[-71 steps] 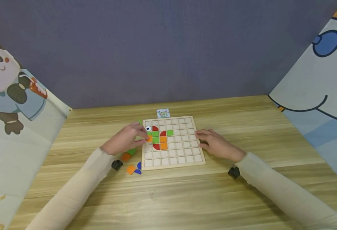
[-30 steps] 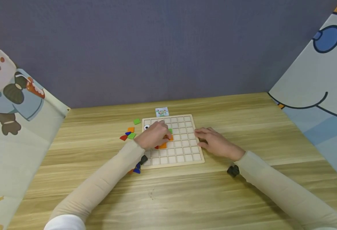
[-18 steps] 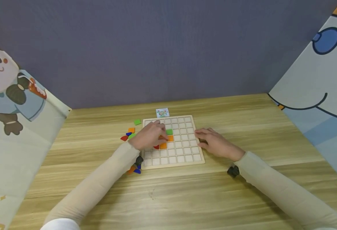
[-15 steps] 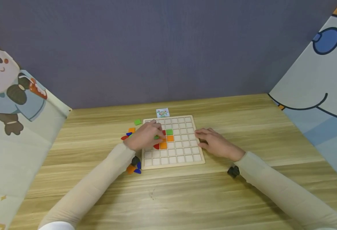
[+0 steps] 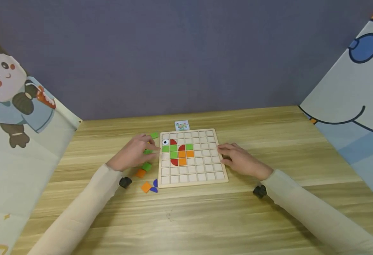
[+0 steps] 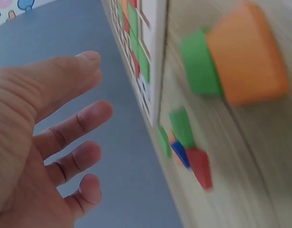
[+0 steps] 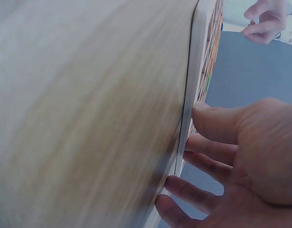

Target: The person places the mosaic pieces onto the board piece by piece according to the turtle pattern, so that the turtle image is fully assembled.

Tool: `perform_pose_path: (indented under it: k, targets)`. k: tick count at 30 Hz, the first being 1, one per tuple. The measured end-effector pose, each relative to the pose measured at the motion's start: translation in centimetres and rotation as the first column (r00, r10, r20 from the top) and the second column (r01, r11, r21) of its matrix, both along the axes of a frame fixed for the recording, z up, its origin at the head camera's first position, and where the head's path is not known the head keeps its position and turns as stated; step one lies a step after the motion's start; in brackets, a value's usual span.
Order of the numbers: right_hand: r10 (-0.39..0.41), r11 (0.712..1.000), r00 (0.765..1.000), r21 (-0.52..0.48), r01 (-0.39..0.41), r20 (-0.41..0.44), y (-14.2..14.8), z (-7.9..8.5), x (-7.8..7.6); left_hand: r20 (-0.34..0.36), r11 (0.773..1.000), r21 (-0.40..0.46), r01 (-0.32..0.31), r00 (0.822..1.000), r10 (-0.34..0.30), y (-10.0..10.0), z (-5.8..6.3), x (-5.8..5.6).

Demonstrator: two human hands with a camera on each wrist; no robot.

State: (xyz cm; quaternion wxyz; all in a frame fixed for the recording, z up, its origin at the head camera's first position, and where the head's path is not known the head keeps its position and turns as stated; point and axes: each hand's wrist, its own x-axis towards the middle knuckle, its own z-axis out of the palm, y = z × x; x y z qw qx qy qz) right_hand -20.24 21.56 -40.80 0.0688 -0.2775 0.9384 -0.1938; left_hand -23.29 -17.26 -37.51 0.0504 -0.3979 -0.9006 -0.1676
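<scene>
Left hand (image 5: 133, 152): since the half-second-earlier frame, moving from the middle of the board (image 5: 201, 168) to its left edge, thereby uncovering the laid tiles. Right hand (image 5: 241, 161): staying at the right edge.

Step, by judgement: piece-laying is standing between one tile and the next. Next move is seemingly calling for thumb and finger to be pinching one thin loose tile, then turning it square to a cell.

Grip, left: fingers standing apart, holding nothing, hanging over the loose pieces. Grip, right: fingertips touching the board's edge, not clamping it.

Board: lying flat, centre of the frame; pale, wood-like, square, raised ridges dividing it into shallow cells. Bearing, in its left half: a white eye disc (image 5: 165, 142) with black pupil; green squares (image 5: 173, 154); orange squares (image 5: 182, 162); red quarter-rounds (image 5: 174, 162).

Loose pieces, left of board: a green tile (image 5: 154, 135) lying near the upper corner; another green tile (image 5: 146, 166) touching an orange tile (image 5: 141, 173); lower down, a second orange tile (image 5: 146, 187) beside blue rounded pieces (image 5: 154, 190). Left wrist view is also showing a red piece (image 6: 201, 166). All are looking smooth, matt, flat.

Card (image 5: 182, 125): lying above the board, small, printed, details unreadable.

Table (image 5: 205, 219): showing streaked wood grain.
</scene>
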Motion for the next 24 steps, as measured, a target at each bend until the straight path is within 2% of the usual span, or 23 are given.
perform_pose_path:
  k: [5,10,13,20,24]
  targets:
    - [0.000,1.000,1.000,-0.001,0.000,-0.003,0.0,0.1,0.0,-0.001,0.999,-0.033,-0.039,0.999,0.039,-2.0,-0.5,0.2]
    - [-0.002,1.000,1.000,0.001,0.002,-0.002,-0.1,0.1,0.0,0.046,0.996,-0.051,-0.073,0.996,0.075,-3.6,-1.0,0.5]
    - [-0.006,1.000,1.000,0.001,0.006,0.003,-0.1,0.1,0.1,0.068,0.996,-0.059,-0.068,0.995,0.072,-4.2,-1.2,0.6]
    - [-0.018,1.000,1.000,0.004,0.017,0.009,-0.1,0.2,0.0,0.042,0.997,-0.054,-0.058,0.997,0.060,-4.9,-2.0,-0.1]
    - [-0.016,1.000,1.000,0.009,0.016,0.002,-0.1,0.1,0.0,0.058,0.995,-0.077,-0.057,0.996,0.061,-5.0,-2.4,-0.5]
